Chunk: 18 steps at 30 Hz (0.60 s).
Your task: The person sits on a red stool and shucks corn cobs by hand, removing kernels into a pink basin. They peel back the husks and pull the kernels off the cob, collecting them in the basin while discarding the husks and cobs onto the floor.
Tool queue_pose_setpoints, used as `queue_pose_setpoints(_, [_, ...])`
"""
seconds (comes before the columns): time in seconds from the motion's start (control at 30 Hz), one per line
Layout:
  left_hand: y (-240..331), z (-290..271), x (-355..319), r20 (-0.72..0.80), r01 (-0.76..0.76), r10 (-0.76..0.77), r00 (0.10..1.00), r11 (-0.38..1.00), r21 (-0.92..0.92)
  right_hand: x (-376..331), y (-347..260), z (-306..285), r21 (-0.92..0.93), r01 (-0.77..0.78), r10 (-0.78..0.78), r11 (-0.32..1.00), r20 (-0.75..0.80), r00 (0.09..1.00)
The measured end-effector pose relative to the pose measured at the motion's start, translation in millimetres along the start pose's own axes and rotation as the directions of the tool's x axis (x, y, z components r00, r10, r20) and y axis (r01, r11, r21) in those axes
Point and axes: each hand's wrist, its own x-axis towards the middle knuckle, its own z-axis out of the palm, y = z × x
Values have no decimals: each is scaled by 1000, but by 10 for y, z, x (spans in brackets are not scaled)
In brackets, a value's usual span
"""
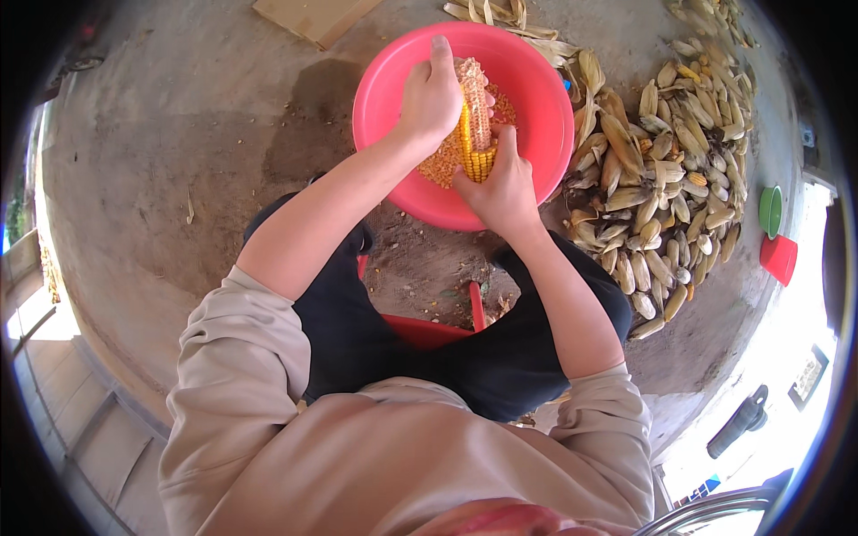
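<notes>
Over a wide pink basin [380,89], I hold a corn cob [476,103] in both hands. Its upper side is stripped bare and pinkish, while yellow kernels still cover its left edge and lower end. My left hand [431,100] is closed round the far part of the cob, thumb pointing up and away. My right hand [505,188] grips the near end, with the thumb and a finger pressed on either side of it. Loose kernels [438,168] lie in the bottom of the basin, partly hidden by my hands and the cob.
A big heap of husk-covered corn ears [661,179] spreads on the floor at the right. Beyond it stand a green bowl [770,212] and a red container [779,259]. A cardboard piece [317,18] lies at the far left. Under me is a red seat [420,330].
</notes>
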Motion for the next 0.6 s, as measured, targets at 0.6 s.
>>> queue_pose_setpoints(0.6, [71, 90, -95, 54, 20, -20, 998, 1000, 6, -42, -127, -17, 143, -143, 139, 979, 41, 989])
